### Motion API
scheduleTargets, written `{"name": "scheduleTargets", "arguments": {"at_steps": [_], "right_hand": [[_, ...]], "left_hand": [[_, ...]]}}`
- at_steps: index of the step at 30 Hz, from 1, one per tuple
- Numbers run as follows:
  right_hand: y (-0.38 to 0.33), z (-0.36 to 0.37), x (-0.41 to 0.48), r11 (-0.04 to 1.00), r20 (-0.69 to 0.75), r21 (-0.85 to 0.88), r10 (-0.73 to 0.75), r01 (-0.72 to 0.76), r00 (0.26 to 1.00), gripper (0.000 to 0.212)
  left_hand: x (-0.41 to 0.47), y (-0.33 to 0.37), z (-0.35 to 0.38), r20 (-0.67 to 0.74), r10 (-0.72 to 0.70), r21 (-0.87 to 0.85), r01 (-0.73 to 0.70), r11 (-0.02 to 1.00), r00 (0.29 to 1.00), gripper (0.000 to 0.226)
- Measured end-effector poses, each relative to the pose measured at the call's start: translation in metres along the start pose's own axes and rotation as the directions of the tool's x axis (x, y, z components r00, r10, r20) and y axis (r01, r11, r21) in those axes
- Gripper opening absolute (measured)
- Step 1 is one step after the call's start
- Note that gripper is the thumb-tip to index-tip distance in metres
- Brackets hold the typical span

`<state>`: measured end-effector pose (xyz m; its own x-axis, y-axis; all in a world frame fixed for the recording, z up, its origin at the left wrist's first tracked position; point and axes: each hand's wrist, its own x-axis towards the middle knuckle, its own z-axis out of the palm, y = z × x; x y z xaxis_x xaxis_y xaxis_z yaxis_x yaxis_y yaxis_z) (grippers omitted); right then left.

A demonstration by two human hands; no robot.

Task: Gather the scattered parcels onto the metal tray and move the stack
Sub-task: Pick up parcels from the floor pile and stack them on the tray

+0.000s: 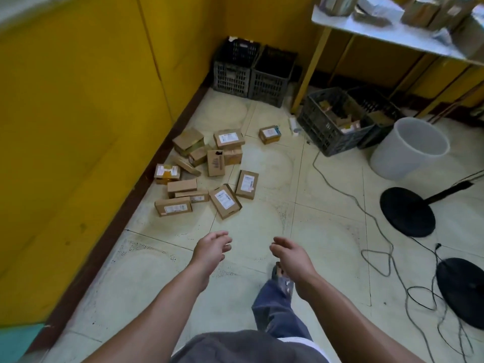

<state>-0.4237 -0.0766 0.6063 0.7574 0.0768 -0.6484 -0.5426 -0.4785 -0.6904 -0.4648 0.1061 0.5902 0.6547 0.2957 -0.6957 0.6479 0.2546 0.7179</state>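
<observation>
**A:** Where are the parcels (216, 162)?

**B:** Scattered on the floor (262, 226) along the yellow wall (78, 127), ahead and left of both hands, well apart from them.

**A:** Which hand is closer?

**B:** The left hand (210, 248). The nearest parcel (225, 201) lies flat, label up, long axis pointing roughly away from the person. The right hand (292, 255) would have to cross over.

**A:** And the fingers?

**B:** Loosely curled on both hands, holding nothing.

**A:** Anything unclear?

**B:** No tray is plainly visible. A metal counter (387, 38) at top right is cut off by the edge, and its boxes (419, 10) are blurred. Several parcels overlap, so the count is uncertain.
</observation>
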Motion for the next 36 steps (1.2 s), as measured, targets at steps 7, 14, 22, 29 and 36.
{"name": "scheduleTargets", "arguments": {"at_steps": [7, 14, 22, 29, 36], "right_hand": [[-0.061, -0.097, 0.147, 0.997, 0.089, -0.073, -0.011, 0.018, 0.996, 0.041], [-0.110, -0.127, 0.246, 0.965, 0.236, -0.263, 0.056, 0.008, 0.970, 0.041], [-0.142, -0.085, 0.317, 0.907, 0.308, -0.422, 0.159, -0.015, 0.938, 0.041], [-0.155, -0.038, 0.389, 0.834, 0.269, -0.548, 0.247, -0.063, 0.931, 0.038], [-0.128, 0.041, 0.516, 0.729, 0.377, -0.679, 0.248, 0.085, 0.892, 0.038]], "left_hand": [[0.095, 0.072, 0.097, -0.118, -0.042, -0.077, 0.033, 0.996, 0.992, 0.020], [0.138, 0.095, 0.142, -0.239, -0.183, -0.189, 0.139, 0.972, 0.954, 0.023], [0.214, 0.108, 0.123, -0.293, -0.287, -0.288, 0.202, 0.936, 0.912, 0.020], [0.291, 0.115, 0.085, -0.288, -0.344, -0.350, 0.236, 0.906, 0.894, 0.021], [0.409, 0.069, 0.065, -0.307, -0.426, -0.372, 0.305, 0.877, 0.851, 0.019]]}}
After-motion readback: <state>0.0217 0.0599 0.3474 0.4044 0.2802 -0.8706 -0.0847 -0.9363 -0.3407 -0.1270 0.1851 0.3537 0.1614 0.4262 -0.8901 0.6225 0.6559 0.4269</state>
